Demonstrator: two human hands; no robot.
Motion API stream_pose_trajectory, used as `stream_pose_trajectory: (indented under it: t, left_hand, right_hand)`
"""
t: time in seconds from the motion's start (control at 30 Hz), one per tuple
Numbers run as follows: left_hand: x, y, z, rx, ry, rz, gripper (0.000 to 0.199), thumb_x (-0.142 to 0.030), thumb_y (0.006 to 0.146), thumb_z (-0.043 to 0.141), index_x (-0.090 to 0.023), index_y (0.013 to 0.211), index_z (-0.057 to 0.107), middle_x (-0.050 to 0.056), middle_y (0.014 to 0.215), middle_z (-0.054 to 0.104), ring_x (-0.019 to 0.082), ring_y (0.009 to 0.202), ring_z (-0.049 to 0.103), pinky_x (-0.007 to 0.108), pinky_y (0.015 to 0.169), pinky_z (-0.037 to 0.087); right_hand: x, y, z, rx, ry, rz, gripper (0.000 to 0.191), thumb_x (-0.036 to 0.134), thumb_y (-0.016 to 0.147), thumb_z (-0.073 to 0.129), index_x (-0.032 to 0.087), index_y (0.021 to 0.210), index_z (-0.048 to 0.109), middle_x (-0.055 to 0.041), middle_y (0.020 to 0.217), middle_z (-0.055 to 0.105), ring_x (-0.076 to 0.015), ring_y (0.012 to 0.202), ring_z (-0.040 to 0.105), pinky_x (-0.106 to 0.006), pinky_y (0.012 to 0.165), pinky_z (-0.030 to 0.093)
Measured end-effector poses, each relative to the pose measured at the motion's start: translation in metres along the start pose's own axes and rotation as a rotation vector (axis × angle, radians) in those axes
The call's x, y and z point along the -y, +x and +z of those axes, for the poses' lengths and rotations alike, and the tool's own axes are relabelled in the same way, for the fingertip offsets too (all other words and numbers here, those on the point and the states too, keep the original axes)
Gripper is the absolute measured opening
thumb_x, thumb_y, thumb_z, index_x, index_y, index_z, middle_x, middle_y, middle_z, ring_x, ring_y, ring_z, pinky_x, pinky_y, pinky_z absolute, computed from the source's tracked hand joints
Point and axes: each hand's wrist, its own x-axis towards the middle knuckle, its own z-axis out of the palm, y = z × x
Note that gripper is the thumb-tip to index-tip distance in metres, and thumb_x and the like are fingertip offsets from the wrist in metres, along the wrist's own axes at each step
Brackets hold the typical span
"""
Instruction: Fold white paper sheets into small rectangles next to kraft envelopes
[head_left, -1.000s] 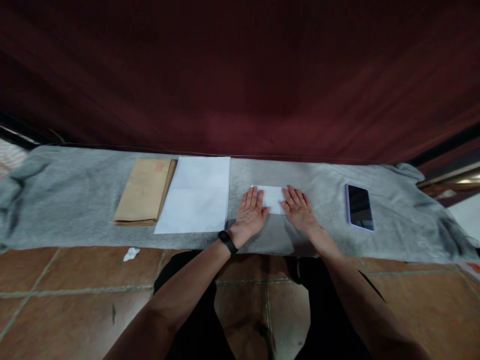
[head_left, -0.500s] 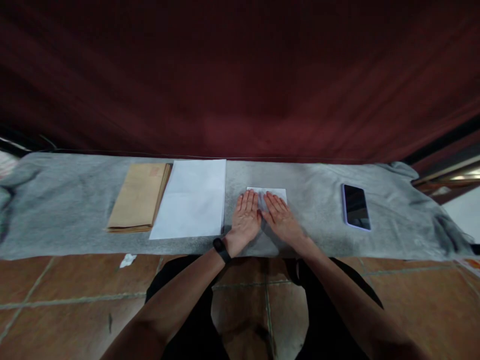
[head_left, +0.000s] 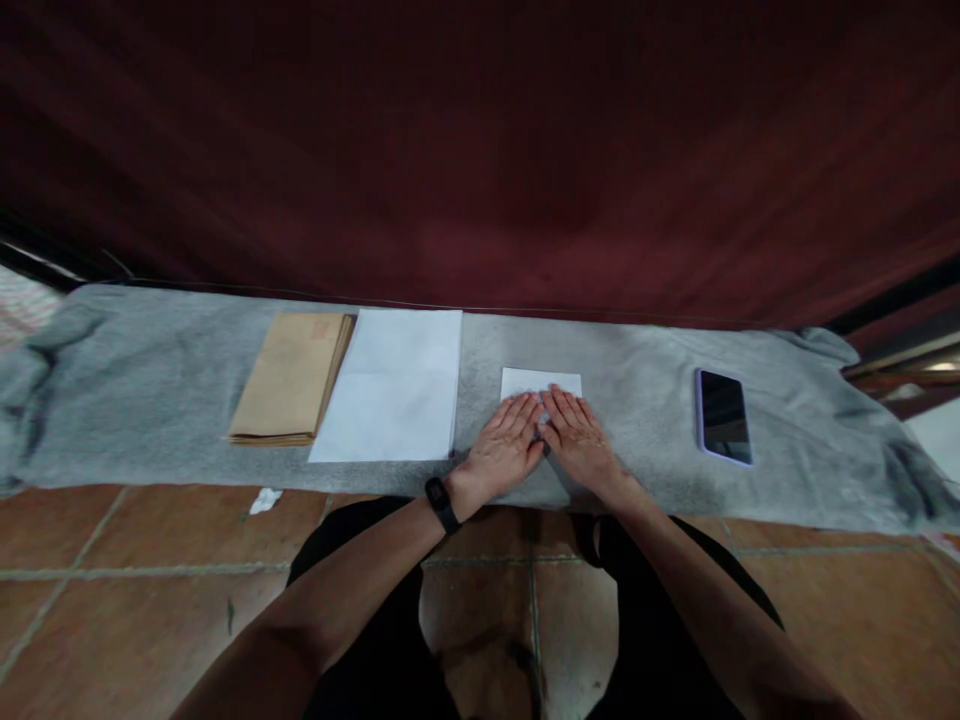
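Observation:
A small white paper (head_left: 541,379) lies on the grey cloth, its lower part hidden under my hands. My left hand (head_left: 507,446) rests flat on its left side, fingers extended and palm down. On the right side my right hand (head_left: 582,440) lies palm down too, fingers stretched and the fingertips close to those of the left. To the left is a stack of large white sheets (head_left: 394,385), and beyond it sits a pile of brown envelopes (head_left: 291,375).
A phone (head_left: 724,416) in a purple case lies on the grey cloth (head_left: 637,370) at the right. Dark red fabric (head_left: 480,200) hangs behind the surface. A crumpled white scrap (head_left: 265,500) is on the tiled floor.
Both hands have slid a little toward me over the small paper, so more of its upper part shows. The whole view has shifted and tilted slightly.

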Motion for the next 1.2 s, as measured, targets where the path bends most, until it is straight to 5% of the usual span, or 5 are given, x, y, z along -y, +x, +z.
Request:
stream_pose_trajectory:
  t: [0.33,0.6,0.7,0.9,1.2]
  left_hand:
    - [-0.004,-0.008,-0.003,0.018,-0.041,0.049,0.062,-0.043,0.104,0.033,-0.004,0.153,0.031,0.019,0.163,0.03,0.026,0.154,0.018,0.045,0.127,0.019]
    - [-0.006,-0.01,-0.001,0.004,-0.039,0.018,0.064,-0.043,0.102,0.04,-0.004,0.153,0.032,0.021,0.163,0.029,0.028,0.154,0.021,0.046,0.126,0.021]
    - [-0.007,-0.009,-0.002,0.008,-0.035,0.011,0.064,-0.044,0.102,0.039,-0.004,0.153,0.033,0.02,0.162,0.031,0.027,0.154,0.022,0.045,0.126,0.02]
    - [-0.009,-0.007,-0.007,0.003,-0.018,-0.004,0.058,-0.036,0.102,0.036,-0.003,0.15,0.039,0.02,0.16,0.036,0.025,0.152,0.026,0.043,0.126,0.022]
    - [-0.004,0.017,-0.004,0.001,0.0,-0.206,0.057,-0.029,0.102,0.028,-0.004,0.152,0.037,0.017,0.16,0.038,0.026,0.152,0.027,0.046,0.125,0.021]
  right_hand:
    - [-0.013,-0.005,0.0,0.02,-0.037,0.058,0.058,0.04,0.107,0.028,0.016,0.16,0.027,-0.0118,0.166,0.024,-0.0273,0.153,0.023,-0.051,0.123,0.023]
    - [-0.035,-0.004,-0.002,-0.019,-0.053,0.205,0.062,0.044,0.107,0.027,0.008,0.156,0.035,-0.0203,0.163,0.03,-0.0326,0.15,0.029,-0.055,0.12,0.026]
    - [-0.029,0.005,-0.005,-0.036,0.014,0.209,0.062,0.043,0.107,0.025,0.005,0.155,0.035,-0.0198,0.162,0.031,-0.0307,0.151,0.028,-0.052,0.121,0.027]
    - [-0.006,0.015,-0.005,0.038,0.135,-0.009,0.057,0.039,0.107,0.026,0.016,0.16,0.028,-0.01,0.165,0.028,-0.0229,0.154,0.023,-0.049,0.124,0.026]
    - [0.001,0.017,-0.002,0.028,0.067,0.039,0.054,0.031,0.106,0.028,0.013,0.156,0.037,-0.0122,0.164,0.032,-0.0241,0.153,0.025,-0.048,0.124,0.024]
